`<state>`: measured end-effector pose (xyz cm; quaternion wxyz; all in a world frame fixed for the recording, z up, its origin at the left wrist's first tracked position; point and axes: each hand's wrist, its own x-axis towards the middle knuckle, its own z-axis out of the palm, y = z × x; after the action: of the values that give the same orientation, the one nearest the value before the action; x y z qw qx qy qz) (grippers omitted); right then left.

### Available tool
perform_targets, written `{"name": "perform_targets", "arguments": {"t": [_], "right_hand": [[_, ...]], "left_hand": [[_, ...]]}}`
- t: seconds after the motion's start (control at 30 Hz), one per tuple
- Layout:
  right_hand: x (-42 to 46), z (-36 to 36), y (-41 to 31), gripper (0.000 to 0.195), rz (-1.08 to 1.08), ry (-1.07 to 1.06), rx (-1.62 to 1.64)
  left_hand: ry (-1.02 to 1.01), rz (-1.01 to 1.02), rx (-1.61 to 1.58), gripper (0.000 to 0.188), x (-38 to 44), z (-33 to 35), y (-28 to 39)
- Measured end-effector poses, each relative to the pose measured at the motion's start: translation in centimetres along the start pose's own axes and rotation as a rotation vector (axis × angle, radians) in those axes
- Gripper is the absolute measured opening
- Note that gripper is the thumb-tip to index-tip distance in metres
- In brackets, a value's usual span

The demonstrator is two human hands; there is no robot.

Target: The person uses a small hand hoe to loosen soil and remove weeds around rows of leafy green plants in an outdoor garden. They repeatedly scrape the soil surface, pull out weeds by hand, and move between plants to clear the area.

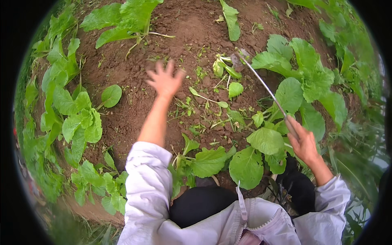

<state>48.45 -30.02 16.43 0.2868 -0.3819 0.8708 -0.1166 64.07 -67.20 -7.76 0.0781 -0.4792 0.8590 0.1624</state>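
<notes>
My left hand [167, 80] is spread over the brown soil [128, 92], slightly blurred, with nothing in it. My right hand [301, 139] grips the handle of a hand hoe [265, 85] with a long thin metal shaft. Its soil-covered blade [240, 59] rests at the ground, close to some wilted yellow-green leaves [219, 67]. Between the hands lie a small loose seedling [209, 98] and scattered small weeds [186, 107]. A large leafy green plant [306, 70] stands to the right of the hoe blade.
Leafy plants [76, 113] line the left side, and another [131, 21] stands at the top left. More broad leaves [246, 167] grow just before my knees. A single long leaf [231, 20] is at the top. Grass-like foliage [352, 159] borders the right.
</notes>
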Motion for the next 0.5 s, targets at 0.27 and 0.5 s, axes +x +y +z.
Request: {"name": "perform_targets", "arguments": {"t": [0.27, 0.5], "right_hand": [[9.5, 5.2, -0.3, 0.056, -0.038, -0.035, 0.275], [13.9, 13.0, 4.1, 0.076, -0.362, 0.072, -0.491]], "left_hand": [[-0.325, 0.772, 0.103, 0.084, -16.6, 0.7, 7.0], [-0.233, 1.006, 0.184, 0.085, -19.2, 3.0, 6.2]]}}
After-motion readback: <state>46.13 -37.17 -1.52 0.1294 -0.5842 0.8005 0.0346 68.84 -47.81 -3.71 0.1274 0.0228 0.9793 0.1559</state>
